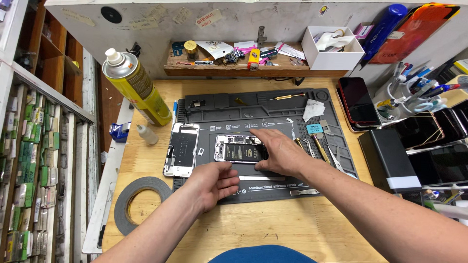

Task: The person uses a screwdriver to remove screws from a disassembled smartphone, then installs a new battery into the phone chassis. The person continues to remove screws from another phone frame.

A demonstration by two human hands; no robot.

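1. Mid-mat: right hand [279, 152] lies flat, fingers loosely spread over the opened phone's [240, 148] right end.
2. Left hand [213, 181] sits half-curled, empty, just below the phone.
3. Phone: screen off, battery and boards exposed, lying on the grey repair mat [263, 113].
4. Detached screen [181, 149] lies left of it; tweezers [308, 147] right.

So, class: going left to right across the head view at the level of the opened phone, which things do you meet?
Small dropper bottle → detached phone screen → opened phone under the right hand → tweezers → black box.
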